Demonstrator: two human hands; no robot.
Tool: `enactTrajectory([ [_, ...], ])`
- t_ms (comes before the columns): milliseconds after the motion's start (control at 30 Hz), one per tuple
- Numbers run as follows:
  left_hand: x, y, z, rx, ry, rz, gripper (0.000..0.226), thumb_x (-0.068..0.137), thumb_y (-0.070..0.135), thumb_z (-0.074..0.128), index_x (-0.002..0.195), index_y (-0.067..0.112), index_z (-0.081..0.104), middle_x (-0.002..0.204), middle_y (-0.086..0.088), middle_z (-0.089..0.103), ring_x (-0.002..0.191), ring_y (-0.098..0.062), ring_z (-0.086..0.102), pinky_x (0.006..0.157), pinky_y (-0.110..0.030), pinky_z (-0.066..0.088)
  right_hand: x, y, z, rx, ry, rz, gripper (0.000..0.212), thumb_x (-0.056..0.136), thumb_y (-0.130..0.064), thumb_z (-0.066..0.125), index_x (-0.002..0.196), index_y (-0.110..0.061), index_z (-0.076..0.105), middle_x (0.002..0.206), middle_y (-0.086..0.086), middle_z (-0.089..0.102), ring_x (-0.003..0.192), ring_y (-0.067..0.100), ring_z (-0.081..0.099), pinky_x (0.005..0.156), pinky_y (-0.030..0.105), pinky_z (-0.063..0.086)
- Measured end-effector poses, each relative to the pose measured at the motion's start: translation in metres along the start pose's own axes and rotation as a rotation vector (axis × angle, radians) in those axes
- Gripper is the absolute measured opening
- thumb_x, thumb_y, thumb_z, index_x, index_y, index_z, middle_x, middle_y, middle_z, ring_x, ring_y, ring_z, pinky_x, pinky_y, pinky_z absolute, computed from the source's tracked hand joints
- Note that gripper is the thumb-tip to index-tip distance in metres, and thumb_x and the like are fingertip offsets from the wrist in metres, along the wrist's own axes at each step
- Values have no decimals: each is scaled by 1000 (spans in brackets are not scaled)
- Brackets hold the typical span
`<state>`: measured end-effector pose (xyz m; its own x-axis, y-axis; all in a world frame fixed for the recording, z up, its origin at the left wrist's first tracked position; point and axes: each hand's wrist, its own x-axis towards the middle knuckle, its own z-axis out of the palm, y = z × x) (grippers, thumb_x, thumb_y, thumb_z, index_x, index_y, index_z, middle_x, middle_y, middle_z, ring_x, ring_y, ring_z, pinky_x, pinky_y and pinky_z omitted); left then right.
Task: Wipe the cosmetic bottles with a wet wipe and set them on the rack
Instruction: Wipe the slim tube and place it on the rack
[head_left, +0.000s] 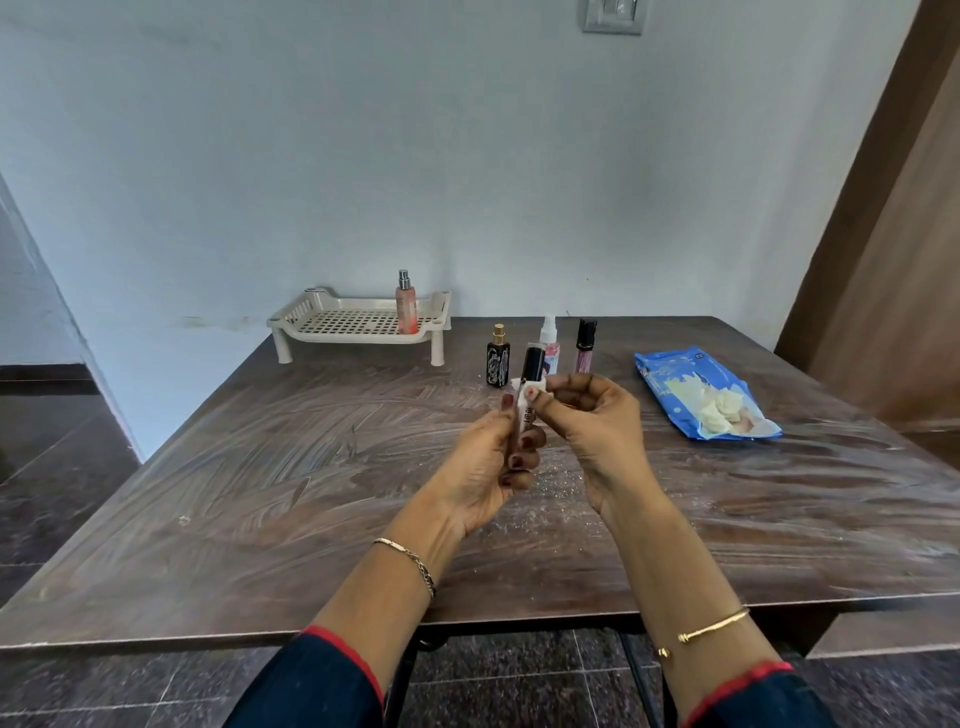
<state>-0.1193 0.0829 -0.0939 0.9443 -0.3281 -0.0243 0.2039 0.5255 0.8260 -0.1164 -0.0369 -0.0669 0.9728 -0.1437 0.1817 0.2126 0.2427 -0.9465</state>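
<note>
held tube: a lip gloss tube (531, 364) with a black cap was held nearly upright in the air above the table (260, 493), in front of the bottles at the back; fingers hid most of its pale printed body.
left hand: the left hand (488, 467) gripped the lower body of the tube, fingers curled round it, palm turned toward the camera.
right hand: the right hand (597, 415) pinched a wet wipe (540, 385) against the tube just below the cap, thumb on the near side, the other fingers bent.
wet wipe: only a small white fold showed, between the right thumb and the tube.
rack: a cream slotted rack (311, 306) on short legs stood at the far left of the table, by the wall.
on the rack: one pink spray bottle (406, 306) stood upright at its right end.
standing bottles: a black perfume bottle (497, 361) with a gold top, a small clear spray bottle (549, 332) with a white cap and a mauve gloss tube (585, 345) with a black cap stood in a row on the table, right of the rack; the held tube partly covered the middle one.
wipe pack: a blue wipe pack (691, 384) lay open on the right of the table, white wipes bulging out, well apart from the hands.
wrists: a thin bracelet on each; dark sleeves edged in red.
table surface: dark wood grain with pale streaks.
</note>
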Motion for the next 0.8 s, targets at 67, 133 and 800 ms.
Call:
enactTrajectory([
  [67, 1, -1, -1, 30, 2, 12, 11, 102, 26, 37, 106, 17, 42, 64, 3, 50, 49, -6, 38, 38, -15, 27, 0, -4, 3, 16, 44, -27, 28, 68, 1, 81, 92, -1, 66, 84, 10, 70, 76, 13, 67, 68, 18, 53],
  [133, 1, -1, -3, 105, 12, 44, 14, 98, 32, 45, 97, 19, 41, 66, 3, 55, 51, -7, 40, 40, -17, 29, 0, -7, 7, 59, 83, -63, 31, 68, 1, 81, 94, 0, 66, 85, 10, 70, 75, 12, 67, 65, 16, 52],
  [800, 2, -10, -6, 935, 234, 529, 26, 91, 19, 60, 102, 39, 49, 97, 16, 67, 90, 10, 64, 84, -19, 52, -30, 1, -16, 239, 230, -171, 18, 75, 1, 73, 90, -8, 67, 82, 1, 71, 79, 8, 68, 73, 17, 52],
])
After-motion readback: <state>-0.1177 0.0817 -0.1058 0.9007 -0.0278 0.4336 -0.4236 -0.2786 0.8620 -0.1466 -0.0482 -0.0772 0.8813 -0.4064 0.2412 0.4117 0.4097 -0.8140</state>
